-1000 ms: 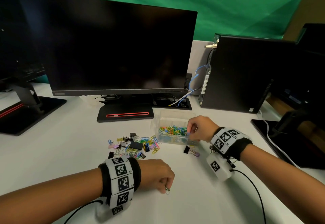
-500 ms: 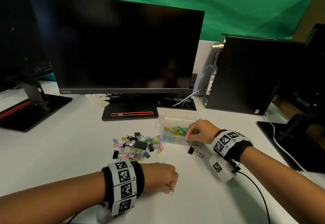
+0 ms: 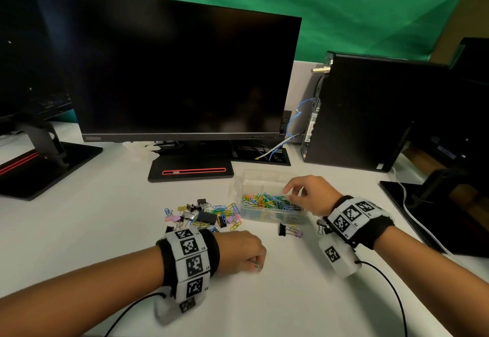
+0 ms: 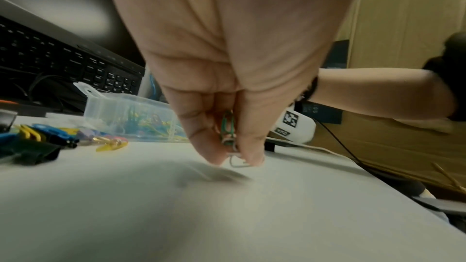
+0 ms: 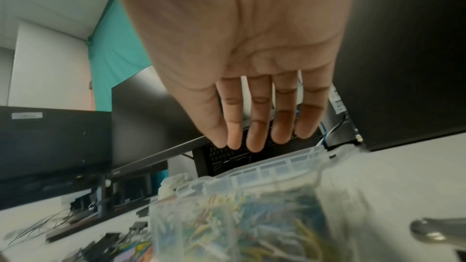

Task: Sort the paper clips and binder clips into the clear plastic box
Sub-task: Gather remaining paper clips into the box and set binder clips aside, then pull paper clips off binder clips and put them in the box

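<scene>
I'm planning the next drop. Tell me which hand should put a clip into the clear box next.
Left. The left hand already pinches paper clips; the right hand is open and holds nothing above the clear box.

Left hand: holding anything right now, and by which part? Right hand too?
Left hand pinches a few wire paper clips, green and silver, between thumb and fingers, ends protruding below. Right hand holds nothing, fingers straight above the clear plastic box.

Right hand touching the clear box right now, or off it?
Apart. The right wrist view shows the right hand open, its fingers straight and above the clear plastic box, with dark background visible between fingertips and rim.
</scene>
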Motion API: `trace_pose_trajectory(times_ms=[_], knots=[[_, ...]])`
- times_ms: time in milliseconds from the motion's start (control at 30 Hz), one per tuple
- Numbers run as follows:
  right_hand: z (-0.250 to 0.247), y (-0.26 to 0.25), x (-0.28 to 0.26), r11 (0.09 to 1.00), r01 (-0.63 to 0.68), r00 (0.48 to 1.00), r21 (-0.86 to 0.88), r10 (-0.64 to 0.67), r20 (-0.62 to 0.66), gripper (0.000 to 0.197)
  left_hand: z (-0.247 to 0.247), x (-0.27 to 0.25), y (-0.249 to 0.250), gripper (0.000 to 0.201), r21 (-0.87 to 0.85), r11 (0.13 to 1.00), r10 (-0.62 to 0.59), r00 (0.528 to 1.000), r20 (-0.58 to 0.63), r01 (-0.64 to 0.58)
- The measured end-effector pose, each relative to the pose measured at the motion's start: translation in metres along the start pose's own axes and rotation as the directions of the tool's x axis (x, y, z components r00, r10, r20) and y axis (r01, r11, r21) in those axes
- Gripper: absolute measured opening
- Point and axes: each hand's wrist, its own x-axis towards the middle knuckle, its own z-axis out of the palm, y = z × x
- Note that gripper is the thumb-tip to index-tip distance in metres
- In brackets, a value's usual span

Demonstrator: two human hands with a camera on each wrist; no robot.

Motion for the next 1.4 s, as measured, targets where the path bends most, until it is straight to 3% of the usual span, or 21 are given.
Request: trace_pose_trajectory(times_ms=[100, 167, 267, 333, 467, 633, 833, 1000, 1233, 1400], knots=[[-0.010, 0.021, -0.009, 0.997, -0.070, 0.996, -0.024, 0.069, -0.053, 0.013, -0.014, 0.008, -0.007, 0.024, -0.037, 0.999, -0.011, 0.993, -0.121, 0.006], [-0.017, 0.033, -0.018, 0.980, -0.168, 0.984, -0.107, 0.174, 0.048, 0.016, -0.024, 0.016, -0.012, 0.023, -0.080, 0.997, -0.034, 0.973, -0.228, 0.016], [-0.022, 0.045, -0.035, 0.919, -0.327, 0.888, -0.219, 0.378, 0.262, 0.035, -0.036, 0.033, -0.018, 0.022, -0.149, 0.987, -0.106, 0.923, -0.371, 0.054], [-0.021, 0.048, -0.041, 0.905, -0.357, 0.857, -0.231, 0.416, 0.305, 0.045, -0.044, 0.043, -0.020, 0.023, -0.183, 0.978, -0.166, 0.893, -0.419, 0.096], [-0.016, 0.052, -0.046, 0.918, -0.345, 0.869, -0.196, 0.391, 0.302, 0.046, -0.052, 0.063, -0.025, 0.022, -0.274, 0.947, -0.282, 0.850, -0.445, 0.171], [-0.007, 0.039, -0.049, 0.952, -0.250, 0.897, -0.177, 0.296, 0.328, 0.042, -0.049, 0.079, -0.031, 0.024, -0.292, 0.921, -0.360, 0.848, -0.390, 0.257], [0.001, 0.012, -0.047, 0.967, -0.081, 0.953, -0.240, 0.146, 0.265, 0.036, -0.043, 0.076, -0.036, 0.043, -0.235, 0.941, -0.320, 0.871, -0.374, 0.245], [0.008, -0.004, -0.047, 0.987, 0.036, 0.934, -0.154, 0.021, 0.355, 0.031, -0.038, 0.063, -0.039, 0.046, -0.173, 0.970, -0.231, 0.874, -0.427, 0.172], [0.007, -0.009, -0.043, 0.983, -0.009, 0.953, -0.181, 0.063, 0.296, 0.036, -0.036, 0.034, -0.045, 0.031, -0.154, 0.974, -0.224, 0.801, -0.555, 0.166], [0.016, -0.008, -0.043, 0.975, -0.052, 0.933, -0.215, 0.125, 0.337, 0.038, -0.035, 0.012, -0.054, 0.025, -0.141, 0.957, -0.290, 0.833, -0.472, 0.254]])
